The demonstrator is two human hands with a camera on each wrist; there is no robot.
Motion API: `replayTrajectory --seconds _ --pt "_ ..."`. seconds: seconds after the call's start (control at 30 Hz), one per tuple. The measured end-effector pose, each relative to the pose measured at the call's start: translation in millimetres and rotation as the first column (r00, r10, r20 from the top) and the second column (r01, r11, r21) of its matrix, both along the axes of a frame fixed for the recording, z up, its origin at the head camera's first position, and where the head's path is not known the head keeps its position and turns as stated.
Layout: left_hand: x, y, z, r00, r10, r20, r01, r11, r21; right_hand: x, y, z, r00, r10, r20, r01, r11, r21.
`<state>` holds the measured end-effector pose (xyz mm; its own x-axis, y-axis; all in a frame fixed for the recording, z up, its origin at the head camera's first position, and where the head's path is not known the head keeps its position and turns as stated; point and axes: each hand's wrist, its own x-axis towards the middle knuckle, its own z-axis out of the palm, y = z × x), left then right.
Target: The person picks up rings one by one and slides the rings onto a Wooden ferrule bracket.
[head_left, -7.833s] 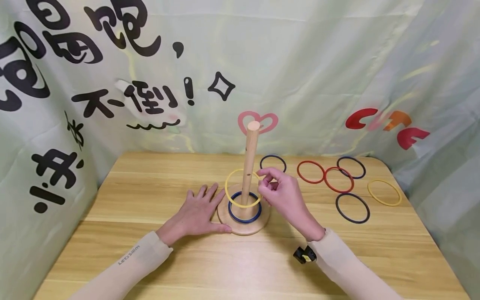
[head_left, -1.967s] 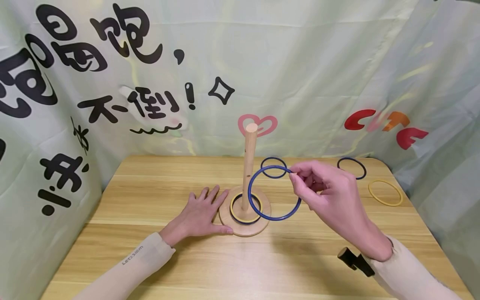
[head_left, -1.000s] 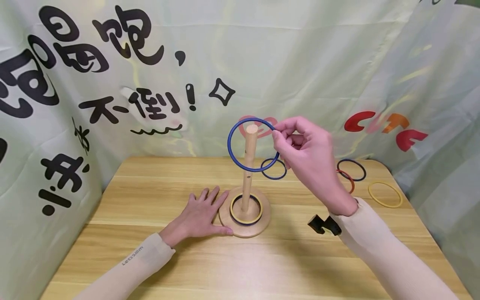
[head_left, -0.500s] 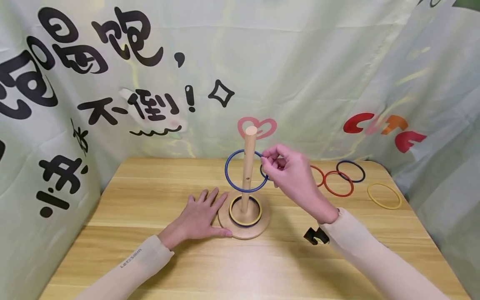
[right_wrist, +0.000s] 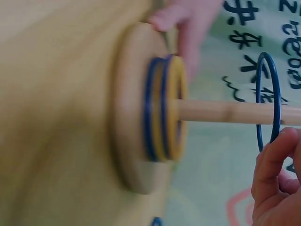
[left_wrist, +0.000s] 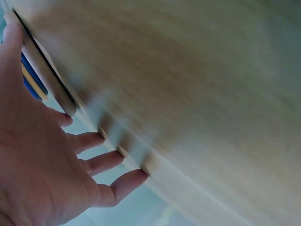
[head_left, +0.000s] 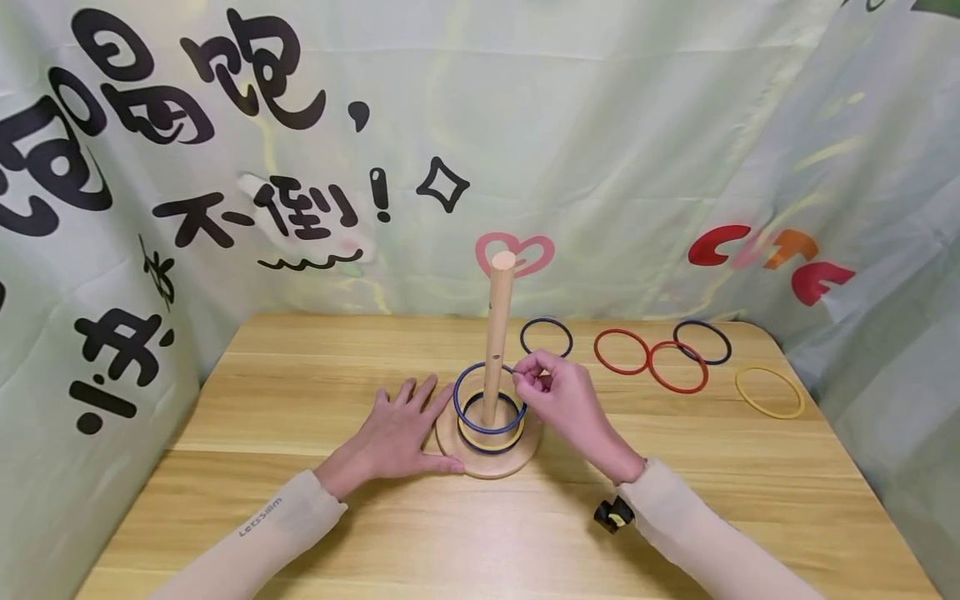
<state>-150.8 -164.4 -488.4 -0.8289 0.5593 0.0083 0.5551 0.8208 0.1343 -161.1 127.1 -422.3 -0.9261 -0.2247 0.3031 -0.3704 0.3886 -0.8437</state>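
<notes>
A wooden peg (head_left: 498, 325) rises from a round wooden base (head_left: 491, 470). My right hand (head_left: 570, 408) pinches the right side of a blue ring (head_left: 456, 404) between thumb and fingers. That ring surrounds the peg, above the stacked rings, as the blue ring (right_wrist: 277, 99) in the right wrist view shows. Several blue and yellow rings lie stacked on the base, with a yellow ring (right_wrist: 174, 148) on top. My left hand (head_left: 390, 433) lies with spread, straight fingers at the base's left edge, its thumb touching the rim. The left wrist view shows the left hand (left_wrist: 42, 160) holding nothing.
Behind the peg lies a blue ring (head_left: 547, 319). To the right are a red ring (head_left: 622, 330), another red ring (head_left: 679, 392) overlapping a dark blue ring (head_left: 731, 346), and a yellow ring (head_left: 757, 368). A printed curtain (head_left: 615, 150) stands behind the wooden table (head_left: 480, 533).
A yellow ring, earlier in my right hand, lies on the stack. The right hand took a blue ring from the right, raised it over the peg's top and lowered it. The left hand stays put.
</notes>
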Motion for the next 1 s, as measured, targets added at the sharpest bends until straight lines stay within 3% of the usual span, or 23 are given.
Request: replayTrajectory --seconds 0.33,1.0 --pt "2.7 1.8 8.0 1.000 0.006 0.007 -0.006 1.000 -0.016 0.5 -2.9 -30.4 0.997 0.013 0.073 -0.018 0.998 0.064" --pt "0.9 1.4 4.2 1.000 0.014 0.019 -0.013 0.999 -0.050 -4.6 -2.7 -45.5 0.999 0.005 0.050 -0.014 0.984 0.177"
